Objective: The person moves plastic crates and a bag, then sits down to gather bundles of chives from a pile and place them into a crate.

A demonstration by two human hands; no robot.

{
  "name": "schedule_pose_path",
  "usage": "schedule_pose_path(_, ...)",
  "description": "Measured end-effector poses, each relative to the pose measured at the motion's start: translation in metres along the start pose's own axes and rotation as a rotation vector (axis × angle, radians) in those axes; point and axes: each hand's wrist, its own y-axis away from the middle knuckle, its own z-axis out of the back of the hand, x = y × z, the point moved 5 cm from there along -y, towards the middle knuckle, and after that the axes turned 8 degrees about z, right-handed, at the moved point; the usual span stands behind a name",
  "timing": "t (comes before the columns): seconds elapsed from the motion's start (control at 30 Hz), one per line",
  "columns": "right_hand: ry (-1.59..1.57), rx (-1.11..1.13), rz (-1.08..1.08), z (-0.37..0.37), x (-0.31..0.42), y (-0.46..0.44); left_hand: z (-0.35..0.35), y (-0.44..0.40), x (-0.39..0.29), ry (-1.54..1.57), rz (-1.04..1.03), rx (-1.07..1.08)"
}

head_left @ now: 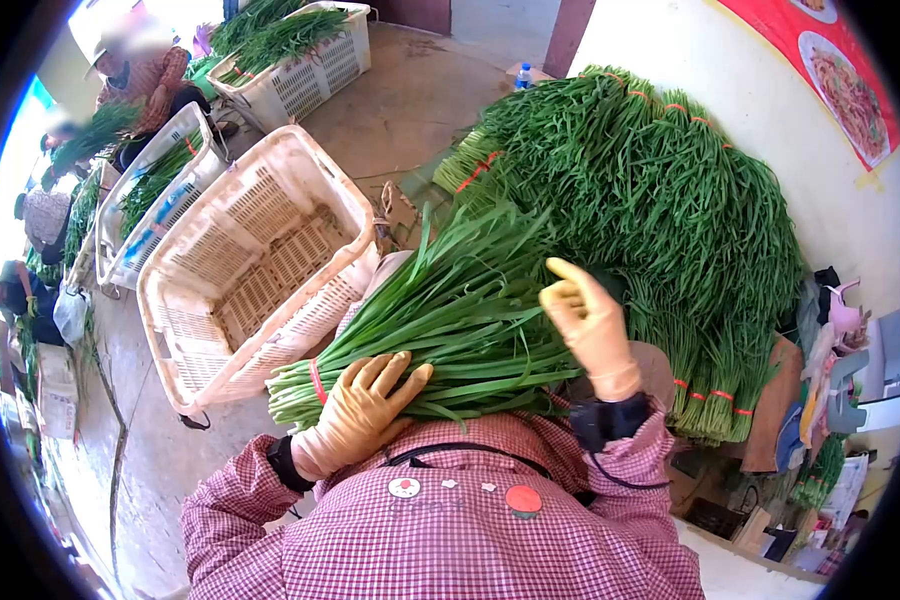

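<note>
A bunch of garlic chives lies across my lap, its pale cut ends at the left tied with a red band. My left hand, in a yellowish rubber glove, is closed over the stalks just right of the band and holds them against my lap. Above the leafy end, my right hand, gloved alike, is raised. Its index finger stretches out and the other fingers are partly bent; I see nothing held in it. The hand is apart from the bunch.
A white plastic crate stands front left. Tied chive bunches form a large pile at the right, by the wall. Further crates with chives stand behind. A co-worker sits at the upper left, and other people are farther left.
</note>
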Motion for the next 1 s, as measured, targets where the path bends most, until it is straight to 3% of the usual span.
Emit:
schedule_pose_path(0.1, 0.251, 0.106, 0.120, -0.039, 0.003, -0.008, 0.005, 0.002, 0.003, 0.080, -0.067, -0.015)
schedule_pose_path(0.2, 0.428, -0.040, 0.255, -0.037, 0.017, -0.015, 0.031, 0.011, 0.026, 0.199, -0.087, -0.179)
schedule_pose_path(0.27, 0.415, -0.044, 0.312, -0.038, 0.036, -0.018, 0.057, 0.023, 0.065, 0.185, 0.106, -0.336)
schedule_pose_path(0.33, 0.485, 0.072, 0.522, -0.057, 0.072, -0.024, 0.082, 0.027, 0.112, 0.181, 0.231, -0.377)
schedule_pose_path(0.4, 0.367, 0.271, 0.675, -0.094, 0.107, -0.024, 0.054, 0.045, 0.189, 0.266, 0.326, -0.324)
schedule_pose_path(0.47, 0.327, 0.561, 0.803, -0.144, 0.134, -0.019, 0.016, 0.081, 0.262, 0.214, 0.561, -0.197)
schedule_pose_path(0.53, 0.492, 0.857, 0.809, -0.191, 0.142, -0.005, -0.021, 0.125, 0.317, 0.080, 0.880, 0.160)
schedule_pose_path(0.6, 0.619, 0.983, 0.857, -0.228, 0.145, 0.006, -0.064, 0.180, 0.355, -0.075, 1.004, 0.399)
schedule_pose_path(0.67, 0.654, 1.047, 0.854, -0.251, 0.134, 0.012, -0.081, 0.218, 0.359, -0.044, 1.111, 0.616)
schedule_pose_path(0.73, 0.741, 1.116, 0.826, -0.266, 0.123, 0.014, -0.081, 0.236, 0.349, -0.062, 1.222, 0.312)
schedule_pose_path(0.8, 0.731, 1.133, 0.791, -0.272, 0.123, 0.012, -0.090, 0.241, 0.340, -0.114, 1.233, 0.231)
schedule_pose_path(1.0, 0.669, 1.132, 0.816, -0.271, 0.121, 0.009, -0.107, 0.238, 0.248, -0.109, 1.147, 0.323)
